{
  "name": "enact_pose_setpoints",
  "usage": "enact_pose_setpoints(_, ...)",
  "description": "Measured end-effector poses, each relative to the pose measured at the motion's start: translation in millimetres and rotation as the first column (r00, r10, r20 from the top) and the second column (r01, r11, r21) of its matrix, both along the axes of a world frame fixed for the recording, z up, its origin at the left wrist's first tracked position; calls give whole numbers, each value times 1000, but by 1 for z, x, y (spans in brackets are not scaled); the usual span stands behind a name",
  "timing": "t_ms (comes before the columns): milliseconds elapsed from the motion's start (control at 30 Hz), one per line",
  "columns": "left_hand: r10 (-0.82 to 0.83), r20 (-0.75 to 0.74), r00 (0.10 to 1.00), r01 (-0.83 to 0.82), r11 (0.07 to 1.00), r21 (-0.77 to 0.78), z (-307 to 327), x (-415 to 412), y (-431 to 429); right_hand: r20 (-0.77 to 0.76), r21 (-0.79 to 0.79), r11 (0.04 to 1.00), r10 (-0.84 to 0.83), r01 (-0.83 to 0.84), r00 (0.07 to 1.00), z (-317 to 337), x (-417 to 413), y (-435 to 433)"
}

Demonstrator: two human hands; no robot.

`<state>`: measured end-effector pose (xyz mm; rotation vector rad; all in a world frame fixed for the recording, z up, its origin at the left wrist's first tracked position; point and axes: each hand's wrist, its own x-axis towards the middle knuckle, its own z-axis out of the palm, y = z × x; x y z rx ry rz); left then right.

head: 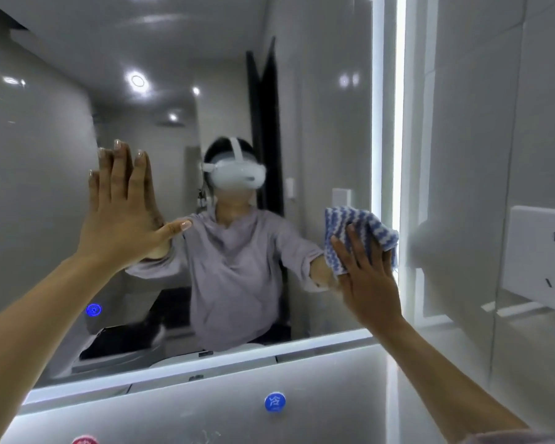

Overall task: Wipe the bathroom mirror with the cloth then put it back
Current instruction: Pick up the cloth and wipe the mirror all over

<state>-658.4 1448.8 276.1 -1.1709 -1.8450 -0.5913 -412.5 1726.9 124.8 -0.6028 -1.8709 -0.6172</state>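
The bathroom mirror [318,107] fills most of the view, framed by lit strips along its right and lower edges. A blue-and-white striped cloth [350,229] lies flat against the glass near the right edge. My right hand [369,280] presses it there with straight fingers; the cloth sticks out above and to the left of the fingers. My left hand [122,216] rests flat on the glass at the left, fingers straight and pointing up, thumb spread to the right. A person wearing a white headset and a lilac top is reflected between the hands.
A white wall socket [539,261] sits on the tiled wall right of the mirror. A blue round label [275,402] is on the wall below the mirror; a red one [84,440] shows at the bottom edge. A blue touch button [93,309] glows on the glass.
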Motion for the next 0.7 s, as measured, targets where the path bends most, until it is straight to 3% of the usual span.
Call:
enact_pose_setpoints(200,13,-11,1000,-12,1000,27,-2,-2,2,-111,-175,984,23,-42,994,-6,-12,-16)
enact_pose_setpoints(333,-5,-32,999,6,999,33,-3,-3,2,-234,-392,908,58,-148,971,-7,-31,-44)
enact_pose_setpoints(433,-14,-37,999,15,999,42,-3,-3,3,-262,-303,942,61,-142,963,-12,-54,-70)
enact_pose_setpoints(700,1,-45,999,1,999,38,-3,-10,5,-74,-160,955,243,-252,967,-21,-112,-138)
